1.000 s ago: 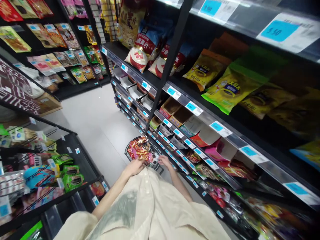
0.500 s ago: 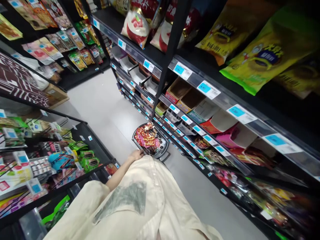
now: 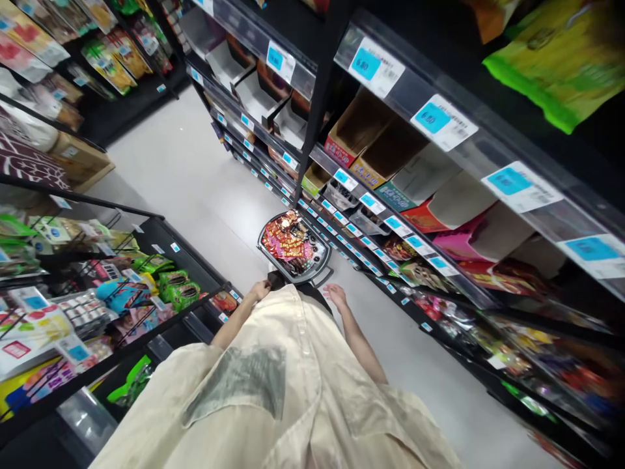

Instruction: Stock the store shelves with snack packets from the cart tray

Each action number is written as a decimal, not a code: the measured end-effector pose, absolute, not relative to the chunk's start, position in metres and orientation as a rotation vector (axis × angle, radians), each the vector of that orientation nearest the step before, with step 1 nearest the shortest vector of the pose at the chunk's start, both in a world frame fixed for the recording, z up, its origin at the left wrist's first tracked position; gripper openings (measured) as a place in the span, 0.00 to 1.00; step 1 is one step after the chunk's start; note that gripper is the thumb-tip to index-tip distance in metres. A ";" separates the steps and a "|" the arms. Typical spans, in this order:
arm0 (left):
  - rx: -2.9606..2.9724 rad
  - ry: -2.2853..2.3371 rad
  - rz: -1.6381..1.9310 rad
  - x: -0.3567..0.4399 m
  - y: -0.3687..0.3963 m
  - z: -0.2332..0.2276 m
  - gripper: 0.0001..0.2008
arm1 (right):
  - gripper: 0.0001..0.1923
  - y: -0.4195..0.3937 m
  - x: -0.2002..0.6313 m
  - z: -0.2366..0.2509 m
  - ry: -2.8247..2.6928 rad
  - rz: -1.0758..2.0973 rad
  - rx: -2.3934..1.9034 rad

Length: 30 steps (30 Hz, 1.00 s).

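Note:
A dark shopping basket (image 3: 321,259) sits low in the aisle just ahead of my body. Red and pink packets (image 3: 293,240) fill its middle, with printed wrappers on top. My left hand (image 3: 260,288) hangs by the near left side of the basket, against the hem of my cream shirt (image 3: 312,365); its fingers are small and partly hidden, so their grip is unclear. Just below the grey basket handle (image 3: 323,277), on the right, is my right hand (image 3: 336,296). Its fingers are apart and nothing shows in them.
A tall black shelf unit (image 3: 312,130) runs along the right with open cartons (image 3: 375,146), price tags and bagged snacks (image 3: 556,65). On the left stands a rack of hanging packets (image 3: 122,293). Pale floor (image 3: 170,169) runs between them; a cardboard box (image 3: 81,156) stands farther left.
My right hand has come into view beside the basket handle. My left hand has shifted slightly left and up in the picture. The view has tilted downward and the shelves appear nearer.

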<state>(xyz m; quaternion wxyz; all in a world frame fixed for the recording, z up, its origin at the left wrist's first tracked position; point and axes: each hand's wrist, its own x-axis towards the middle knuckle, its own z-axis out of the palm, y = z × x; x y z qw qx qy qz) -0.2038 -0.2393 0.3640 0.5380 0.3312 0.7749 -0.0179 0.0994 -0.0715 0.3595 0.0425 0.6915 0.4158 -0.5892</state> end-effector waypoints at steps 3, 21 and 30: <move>0.749 1.807 -0.071 -0.199 -0.242 0.354 0.16 | 0.09 -0.073 0.085 0.345 1.287 -1.849 2.054; 0.797 1.651 -0.101 -0.180 -0.218 0.275 0.15 | 0.11 -0.115 0.085 0.259 1.559 -1.530 1.571; 0.891 1.706 -0.098 -0.214 -0.189 0.215 0.16 | 0.18 -0.116 0.070 0.204 1.599 -1.528 1.502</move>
